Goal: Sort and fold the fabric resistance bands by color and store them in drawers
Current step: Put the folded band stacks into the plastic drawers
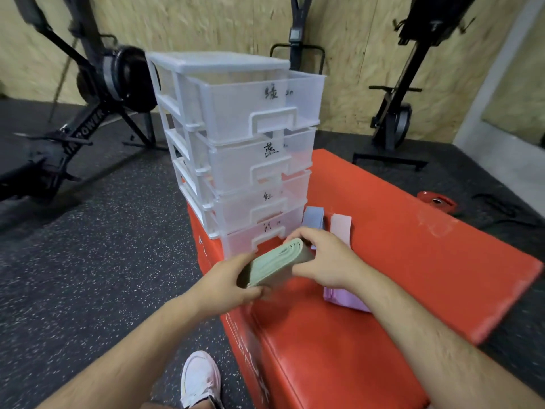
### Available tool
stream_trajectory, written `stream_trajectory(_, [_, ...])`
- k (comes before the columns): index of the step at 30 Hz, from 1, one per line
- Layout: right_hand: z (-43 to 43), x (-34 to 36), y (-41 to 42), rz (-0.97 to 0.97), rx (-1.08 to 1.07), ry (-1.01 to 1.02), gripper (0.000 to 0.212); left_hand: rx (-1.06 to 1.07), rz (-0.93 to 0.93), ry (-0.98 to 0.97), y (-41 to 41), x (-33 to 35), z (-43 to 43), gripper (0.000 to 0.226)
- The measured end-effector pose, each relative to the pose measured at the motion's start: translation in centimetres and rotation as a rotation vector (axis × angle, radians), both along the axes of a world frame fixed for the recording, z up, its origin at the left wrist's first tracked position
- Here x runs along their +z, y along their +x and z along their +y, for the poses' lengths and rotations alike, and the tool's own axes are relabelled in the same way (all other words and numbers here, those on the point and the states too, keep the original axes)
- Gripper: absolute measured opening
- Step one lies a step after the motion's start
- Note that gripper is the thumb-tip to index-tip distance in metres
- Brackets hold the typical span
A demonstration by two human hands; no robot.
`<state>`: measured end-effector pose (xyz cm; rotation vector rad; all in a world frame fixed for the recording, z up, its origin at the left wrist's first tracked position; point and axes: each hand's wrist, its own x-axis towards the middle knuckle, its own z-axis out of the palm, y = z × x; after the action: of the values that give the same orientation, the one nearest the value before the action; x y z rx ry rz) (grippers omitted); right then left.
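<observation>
Both hands, left hand (227, 278) and right hand (321, 261), clasped the folded green band stack (274, 264) by its ends at lower centre of frame; soft, light, probably springs open unless pinched

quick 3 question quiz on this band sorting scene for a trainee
1. True or false: both hands grip the green band stack.
2. Which drawer of the drawer unit sticks out farthest? A top B bottom
3. Which band lies under the right forearm on the red box?

Key: 1 true: left hand, right hand. 2 A, the top drawer. 3 the purple band.
</observation>
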<state>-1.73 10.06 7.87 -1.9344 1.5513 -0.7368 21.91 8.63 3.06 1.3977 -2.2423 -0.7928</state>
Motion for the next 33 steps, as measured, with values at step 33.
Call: stream_trajectory(33, [-19.3,29.7,1.6,0.508,-0.018,-0.156,0.036,0.073,-0.512,-0.434,-2.0,33.5,-16.3,0.061])
